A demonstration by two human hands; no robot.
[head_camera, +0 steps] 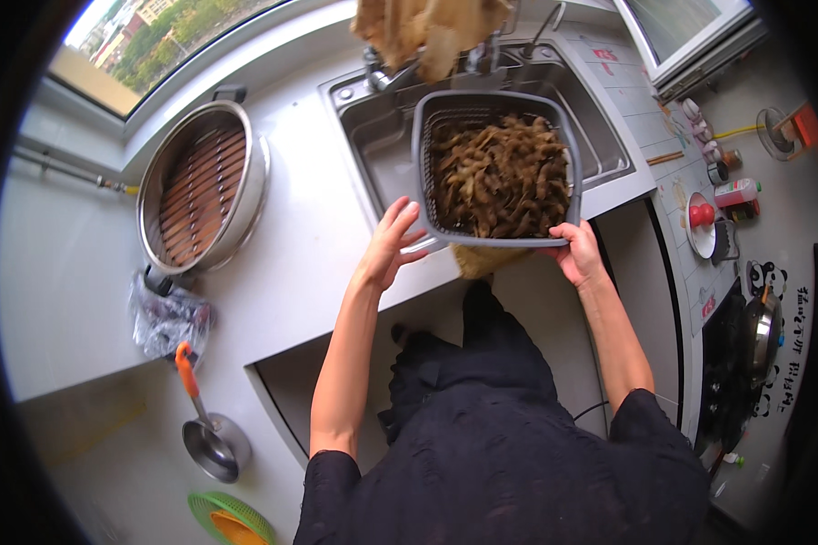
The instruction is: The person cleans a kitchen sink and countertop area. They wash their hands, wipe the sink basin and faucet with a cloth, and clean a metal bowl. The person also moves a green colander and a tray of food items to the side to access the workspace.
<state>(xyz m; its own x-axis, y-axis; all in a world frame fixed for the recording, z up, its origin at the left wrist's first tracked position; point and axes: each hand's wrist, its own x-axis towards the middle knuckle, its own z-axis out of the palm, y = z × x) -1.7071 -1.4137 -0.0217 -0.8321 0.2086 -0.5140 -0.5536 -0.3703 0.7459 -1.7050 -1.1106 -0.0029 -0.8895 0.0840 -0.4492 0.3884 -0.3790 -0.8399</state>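
Note:
A grey plastic basket [419,157] with perforated walls is held over the front of the stainless-steel sink [382,163]. Brown, pod-like pieces, perhaps soybean pods [501,177], fill much of it. My right hand [578,253] grips the basket's near right corner, thumb on top of the rim and fingers below. Beside the near left corner, my left hand [394,244] has its fingers spread and holds nothing; whether a fingertip touches the rim I cannot tell. Under the basket's near edge, a yellowish cloth [487,259] hangs at the counter front.
Brownish cloths [429,27] hang above the faucet [382,78]. Left on the counter stands a steel steamer [255,184] with a slatted base. Nearer are a plastic bag [167,317], a saucepan [218,449] and a green colander [208,507]. A white dish [702,238] and a pan [763,334] are right.

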